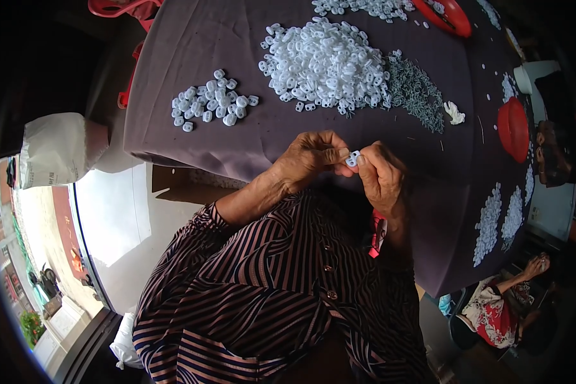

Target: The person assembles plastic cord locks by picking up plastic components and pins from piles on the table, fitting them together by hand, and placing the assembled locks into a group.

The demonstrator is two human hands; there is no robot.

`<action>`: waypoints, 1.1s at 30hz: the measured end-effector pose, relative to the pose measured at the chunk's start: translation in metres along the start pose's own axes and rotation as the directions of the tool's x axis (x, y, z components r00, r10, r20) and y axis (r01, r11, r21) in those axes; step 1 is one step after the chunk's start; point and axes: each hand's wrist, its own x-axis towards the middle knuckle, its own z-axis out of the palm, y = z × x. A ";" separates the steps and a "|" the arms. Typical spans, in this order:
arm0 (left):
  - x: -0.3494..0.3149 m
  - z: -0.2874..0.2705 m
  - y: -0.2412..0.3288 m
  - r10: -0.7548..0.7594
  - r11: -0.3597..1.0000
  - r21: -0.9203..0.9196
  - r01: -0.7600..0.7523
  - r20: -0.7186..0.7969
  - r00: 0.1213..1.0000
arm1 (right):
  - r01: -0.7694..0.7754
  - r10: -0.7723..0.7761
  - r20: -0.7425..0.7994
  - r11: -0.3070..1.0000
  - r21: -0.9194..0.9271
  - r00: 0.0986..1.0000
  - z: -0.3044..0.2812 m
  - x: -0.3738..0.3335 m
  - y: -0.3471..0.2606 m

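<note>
Between both hands, just over the table's near edge, is a small white oval plastic piece with two holes. My left hand pinches it from one side with thumb and fingers. From the other side my right hand closes on it with thumb and forefinger. Whether a smaller part sits between the fingertips is hidden. Beyond the hands lies a large heap of similar white pieces. Against its right side is a pile of small grey screw-like pins. A smaller group of white pieces lies to the left.
A dark cloth covers the table. Red dishes and more white piles are on the right. A crumpled white scrap lies beside the pins. Below the table's edge stands a cardboard box. Another person sits at lower right.
</note>
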 end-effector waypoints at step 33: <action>0.008 0.000 -0.015 0.012 0.994 0.112 0.007 -0.168 0.986 | 0.054 -0.060 0.001 0.887 -0.459 0.998 0.018 -0.012 0.004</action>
